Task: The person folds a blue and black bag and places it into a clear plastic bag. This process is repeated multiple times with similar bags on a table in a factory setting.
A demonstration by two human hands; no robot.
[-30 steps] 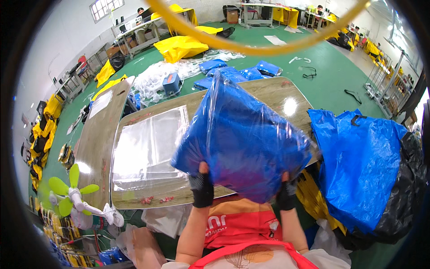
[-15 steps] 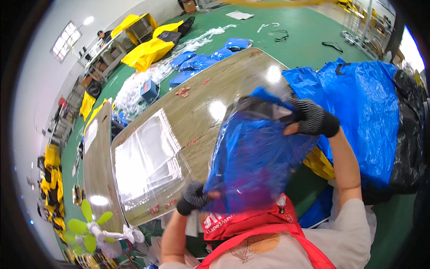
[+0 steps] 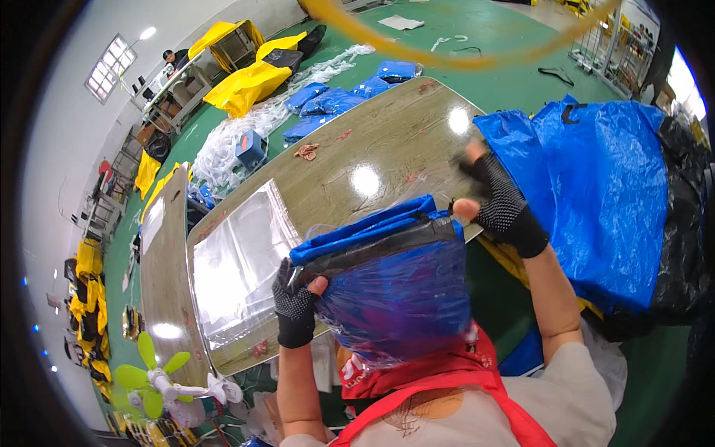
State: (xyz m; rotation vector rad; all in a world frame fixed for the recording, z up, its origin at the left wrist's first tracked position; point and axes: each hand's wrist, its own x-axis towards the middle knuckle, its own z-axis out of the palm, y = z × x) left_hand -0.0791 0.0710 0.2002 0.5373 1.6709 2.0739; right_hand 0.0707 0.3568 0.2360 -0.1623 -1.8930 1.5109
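Note:
I hold a folded blue item inside a clear plastic bag [image 3: 395,290] in front of my chest. My left hand [image 3: 296,298], in a black fingerless glove, grips the bag's left end near its open mouth. My right hand [image 3: 495,201], gloved the same way, pinches the bag's upper right corner at the table's edge. The bag's clear film bulges down over my red apron [image 3: 417,380]. A stack of clear plastic bags [image 3: 238,268] lies flat on the wooden table [image 3: 372,149] just left of my left hand.
A large blue woven sack [image 3: 596,179] stands open at my right, with black plastic [image 3: 681,231] beside it. A small green fan [image 3: 160,376] sits at the lower left. Blue packed items [image 3: 335,97] and yellow bags [image 3: 246,74] lie on the green floor beyond the table.
The bagged blue item has come down from upright to lie level before my chest. My right hand has dropped to the bag's right corner, and the view has tilted.

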